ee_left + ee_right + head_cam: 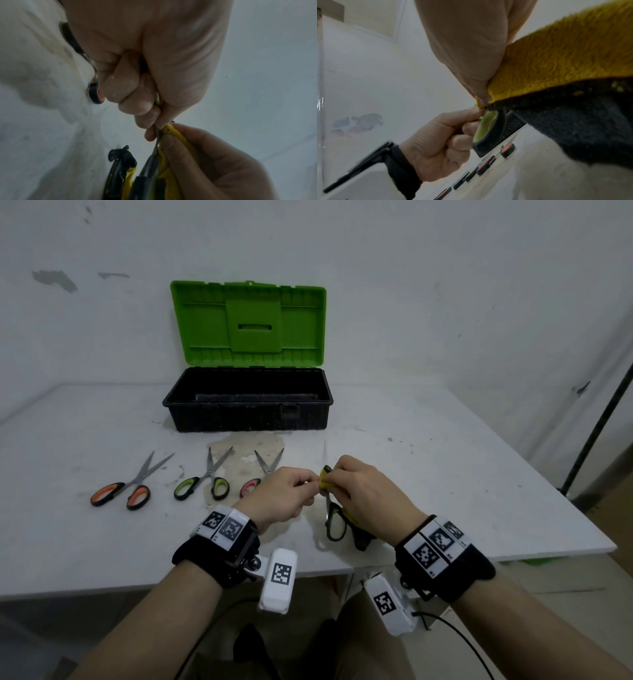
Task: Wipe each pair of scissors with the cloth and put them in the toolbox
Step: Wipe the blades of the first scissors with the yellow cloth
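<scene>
In the head view, a pair of scissors with black and lime handles hangs above the table, its blade tip pointing away from me. My left hand pinches the scissors near their middle. A yellow and black cloth is folded round the blade, and my right hand grips it there. The cloth's dark end hangs under my right palm. The toolbox stands open behind, its green lid upright. The right wrist view shows the cloth and one handle loop.
Three more pairs lie in a row on the white table: orange-handled, green-handled and pink-handled, the last partly hidden by my left hand. A brown stain marks the table before the toolbox. The table's right edge is near.
</scene>
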Demonstrator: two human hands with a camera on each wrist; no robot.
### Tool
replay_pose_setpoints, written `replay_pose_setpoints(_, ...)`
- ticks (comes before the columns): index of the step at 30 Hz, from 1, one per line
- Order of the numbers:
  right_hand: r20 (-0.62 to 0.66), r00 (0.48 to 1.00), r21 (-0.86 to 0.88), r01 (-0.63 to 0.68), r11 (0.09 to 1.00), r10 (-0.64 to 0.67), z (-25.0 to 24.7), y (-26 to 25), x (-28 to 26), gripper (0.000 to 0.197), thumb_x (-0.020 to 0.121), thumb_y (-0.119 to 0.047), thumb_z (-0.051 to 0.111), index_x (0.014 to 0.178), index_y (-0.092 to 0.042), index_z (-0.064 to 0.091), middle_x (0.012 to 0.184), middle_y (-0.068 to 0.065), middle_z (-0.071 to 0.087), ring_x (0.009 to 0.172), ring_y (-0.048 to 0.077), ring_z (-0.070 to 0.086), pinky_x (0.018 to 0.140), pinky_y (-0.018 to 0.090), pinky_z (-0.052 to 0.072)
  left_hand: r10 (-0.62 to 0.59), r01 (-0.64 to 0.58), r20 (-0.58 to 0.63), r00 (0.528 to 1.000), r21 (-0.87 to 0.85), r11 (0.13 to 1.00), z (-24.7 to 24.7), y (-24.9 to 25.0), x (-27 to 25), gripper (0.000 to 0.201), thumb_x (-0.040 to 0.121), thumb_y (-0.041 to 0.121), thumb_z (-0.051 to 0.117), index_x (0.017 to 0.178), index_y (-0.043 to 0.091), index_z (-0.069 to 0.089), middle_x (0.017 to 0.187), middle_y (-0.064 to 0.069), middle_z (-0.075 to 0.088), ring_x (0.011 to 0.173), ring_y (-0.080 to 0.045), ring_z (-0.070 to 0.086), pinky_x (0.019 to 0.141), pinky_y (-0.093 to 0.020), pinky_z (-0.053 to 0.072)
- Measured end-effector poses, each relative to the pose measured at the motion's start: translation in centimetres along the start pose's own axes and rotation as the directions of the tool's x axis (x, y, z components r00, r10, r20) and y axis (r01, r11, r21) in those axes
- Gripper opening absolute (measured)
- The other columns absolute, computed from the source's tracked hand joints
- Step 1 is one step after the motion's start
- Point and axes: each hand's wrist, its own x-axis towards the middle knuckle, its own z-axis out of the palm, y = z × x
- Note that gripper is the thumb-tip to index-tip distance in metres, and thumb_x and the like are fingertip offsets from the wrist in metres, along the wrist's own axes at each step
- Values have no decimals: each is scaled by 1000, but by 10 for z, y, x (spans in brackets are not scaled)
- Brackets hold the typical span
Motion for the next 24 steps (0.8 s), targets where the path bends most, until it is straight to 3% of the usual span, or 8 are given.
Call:
replay_pose_setpoints(4,41,998,-14,39,999,-38,-3,1,-5,17,97,-21,56,101,-18,72,88,3,54,68,24,56,58,41,51,-17,16,-26,1000,-23,1000,1,-1,-2,22,100,16,53,96,2,70,54,6,46,40,-8,30,38,-18,24)
replay_pose_setpoints(10,234,965,-44,129,991,-116,-10,-2,-9,16,96,-18,53,92,-20,69,95,-2,56,75,19,57,67,39,52,33,-25,-76,997,100,995,1,-1,0,21,98,21,56,93,11,73,62,2,53,41,-2,40,42,-16,32)
replay_pose_setpoints(14,49,998,-9,36,999,-36,-14,0,-5,17,97,-19,57,104,-17,72,91,2,57,68,21,58,59,33,50,54,-52,-43,998,55,997,2,0,-1,21,99,22,55,89,15,72,61,3,51,43,-6,37,42,-17,31)
replay_pose_setpoints(20,134,989,-7,60,998,-58,0,1,-14,20,98,-23,50,95,-19,69,92,-1,57,74,21,57,67,42,51,40,-37,-81,996,38,999,-1,-4,0,21,99,22,56,93,12,72,61,4,52,43,-6,36,42,-16,31)
replay_pose_setpoints(24,8,1000,40,11,999,-11,-11,0,-8,18,97,-20,56,103,-14,72,92,3,59,72,22,59,63,38,52,58,-57,-49,997,22,998,4,-5,-1,21,99,26,56,88,19,73,59,8,53,42,-6,36,42,-17,30)
